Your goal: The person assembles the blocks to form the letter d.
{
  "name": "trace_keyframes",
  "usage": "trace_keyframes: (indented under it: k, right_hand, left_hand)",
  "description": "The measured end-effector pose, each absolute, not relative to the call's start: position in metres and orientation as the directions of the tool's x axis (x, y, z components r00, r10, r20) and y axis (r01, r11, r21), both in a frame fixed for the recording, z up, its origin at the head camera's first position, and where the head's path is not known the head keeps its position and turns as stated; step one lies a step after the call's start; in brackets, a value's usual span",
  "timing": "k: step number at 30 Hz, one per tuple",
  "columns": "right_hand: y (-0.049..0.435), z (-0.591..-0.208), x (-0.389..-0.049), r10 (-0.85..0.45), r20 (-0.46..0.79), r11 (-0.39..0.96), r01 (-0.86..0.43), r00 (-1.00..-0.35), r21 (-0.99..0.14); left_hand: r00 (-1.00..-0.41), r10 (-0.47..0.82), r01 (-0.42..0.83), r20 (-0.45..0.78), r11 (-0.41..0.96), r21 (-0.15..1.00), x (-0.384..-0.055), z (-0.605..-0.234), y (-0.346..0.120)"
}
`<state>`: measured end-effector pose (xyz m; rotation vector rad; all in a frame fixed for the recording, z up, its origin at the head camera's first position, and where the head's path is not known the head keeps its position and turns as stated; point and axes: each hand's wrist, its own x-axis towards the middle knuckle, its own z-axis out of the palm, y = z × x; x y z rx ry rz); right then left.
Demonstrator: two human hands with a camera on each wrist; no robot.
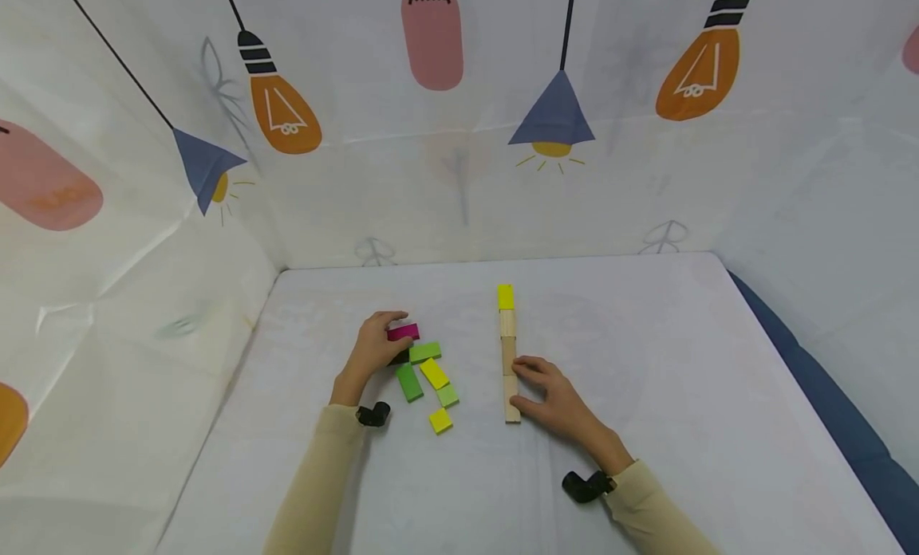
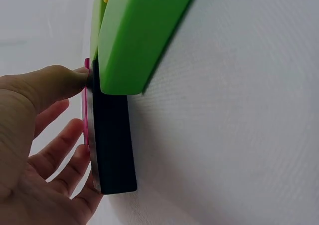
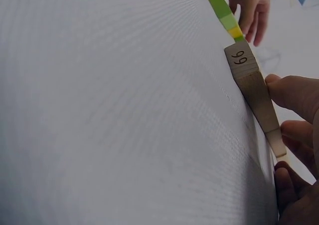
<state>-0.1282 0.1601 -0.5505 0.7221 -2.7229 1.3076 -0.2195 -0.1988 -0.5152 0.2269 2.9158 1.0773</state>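
Note:
In the head view, my left hand (image 1: 373, 344) has its thumb and fingers about a magenta block (image 1: 404, 332), thumb along the near side. Just in front lies a black block (image 2: 115, 145), partly under the hand. My right hand (image 1: 553, 399) touches the right side of a straight row of plain wooden blocks (image 1: 509, 356) with thumb and fingertips. A yellow block (image 1: 506, 297) tops the row's far end. One wooden block (image 3: 242, 59) bears the number 66 or 99 on its end face.
Right of the left hand lie a light green block (image 1: 425, 352), a green block (image 1: 409, 383), a yellow block (image 1: 434, 373), a pale green block (image 1: 447, 395) and another yellow block (image 1: 440, 420). They rest on a white-covered table (image 1: 689, 364) before a printed curtain (image 1: 467, 196).

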Motion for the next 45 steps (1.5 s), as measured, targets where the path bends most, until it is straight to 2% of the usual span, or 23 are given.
trace_keyframes:
  k: [16,30,45]
  right_hand:
    - [0.159,-0.546,-0.127,-0.392,0.229,0.528,-0.422,-0.891,-0.737]
    - [0.158,-0.547,-0.126,-0.385,0.225,0.531,-0.414,-0.895,-0.739]
    - [0.158,-0.546,-0.126,-0.376,0.218,0.542,-0.405,-0.901,-0.737]
  left_hand:
    - [-0.982,0.093,-0.036,-0.164,0.763,0.646,-0.233,-0.514,-0.203]
    - [-0.984,0.086,-0.033,-0.156,0.771,0.636,-0.234,-0.514,-0.199]
    - [-0.979,0.188,0.095,-0.074,0.753,0.651,-0.237,-0.494,-0.184]
